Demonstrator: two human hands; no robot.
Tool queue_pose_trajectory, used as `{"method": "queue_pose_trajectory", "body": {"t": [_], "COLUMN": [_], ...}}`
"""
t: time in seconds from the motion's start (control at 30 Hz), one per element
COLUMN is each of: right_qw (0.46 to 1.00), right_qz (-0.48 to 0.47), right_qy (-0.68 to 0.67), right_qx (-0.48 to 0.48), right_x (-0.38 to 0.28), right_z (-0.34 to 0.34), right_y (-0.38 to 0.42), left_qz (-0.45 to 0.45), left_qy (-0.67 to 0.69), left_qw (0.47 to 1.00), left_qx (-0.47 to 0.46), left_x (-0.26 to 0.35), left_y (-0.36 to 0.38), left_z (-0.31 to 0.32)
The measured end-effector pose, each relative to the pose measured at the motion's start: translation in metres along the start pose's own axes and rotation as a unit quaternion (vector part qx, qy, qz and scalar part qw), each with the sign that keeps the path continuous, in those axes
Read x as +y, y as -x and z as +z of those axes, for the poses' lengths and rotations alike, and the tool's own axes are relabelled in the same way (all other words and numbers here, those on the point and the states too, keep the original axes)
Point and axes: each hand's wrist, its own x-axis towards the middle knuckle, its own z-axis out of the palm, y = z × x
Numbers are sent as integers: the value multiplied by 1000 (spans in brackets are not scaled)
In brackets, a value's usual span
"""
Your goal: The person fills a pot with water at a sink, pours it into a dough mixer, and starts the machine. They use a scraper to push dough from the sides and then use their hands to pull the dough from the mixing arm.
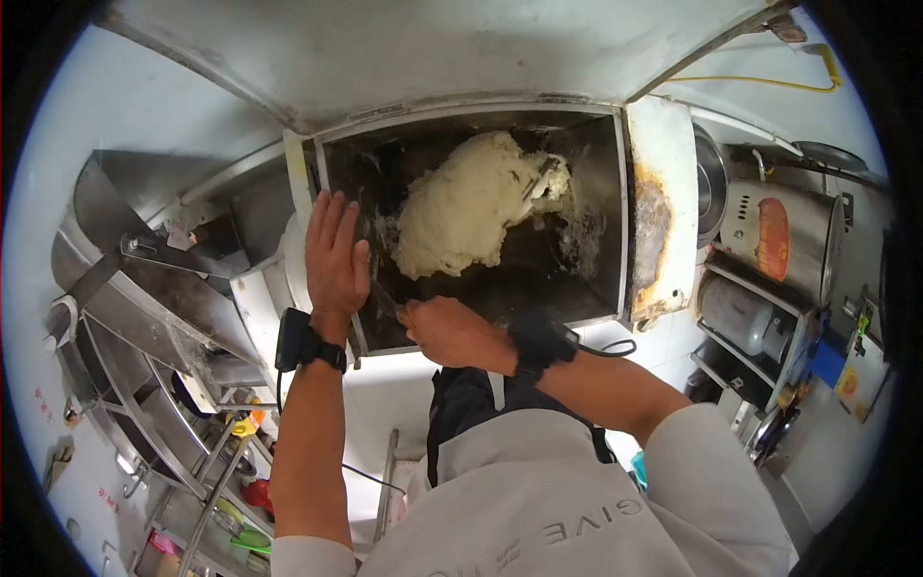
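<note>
So the bin [601, 197] is a dark metal box, pale flour-like smears up its inner walls, with a big pale lid [452, 43] at 12 o'clock and a rust-stained panel [659, 212] at 3. The dough [457, 207] is one lumpy heap sitting in there, centre to 11 o'clock, with a ragged bit out at its 2 o'clock end.

Left hand [332, 250] is flat on the bin's 9 o'clock edge, fingers straight and only slightly spread, thumb out. Right hand [452, 332] is at about 7 o'clock over the near rim, fingers curled in. Both wrists wear black straps.

Room's a cramped kitchen: white tile floor [385, 389] at 6 to 7 o'clock, metal rack [202, 471] with colourful odds and ends around 8, steel box [784, 236] with a red-orange sticker way out at 3.

Hard to make out: a thin greyish edge pokes out by the right hand's fingertips, but I can't tell whether they're pinching it or what it is. The bin's near floor is in deep shadow, the hand covers some rim, and the round lens edge cuts off the corners. Shirt [538, 490] lettering is upside down and partly lost in folds.
</note>
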Motion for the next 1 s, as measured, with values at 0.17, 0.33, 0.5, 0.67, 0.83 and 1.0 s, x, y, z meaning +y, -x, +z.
{"method": "queue_pose_trajectory", "body": {"t": [0.17,0.33,0.5,0.67,0.83,1.0], "right_qw": [988,992,888,795,700,727], "right_qz": [15,-18,172,170,142,156], "right_qy": [82,-2,-395,-495,-600,-527], "right_qx": [131,125,161,307,360,411], "right_x": [24,12,7,42,69,116], "right_z": [7,-23,-70,-106,-140,-164], "right_y": [-56,-6,80,105,84,13], "left_qz": [2,0,-1,0,-5,-20], "left_qy": [-3,-1,5,6,19,9], "left_qw": [1000,1000,1000,1000,1000,1000], "left_qx": [3,14,20,24,22,5], "left_x": [-2,1,1,1,2,0], "left_y": [2,1,3,2,2,1], "left_z": [-1,1,1,-2,-3,-1]}}
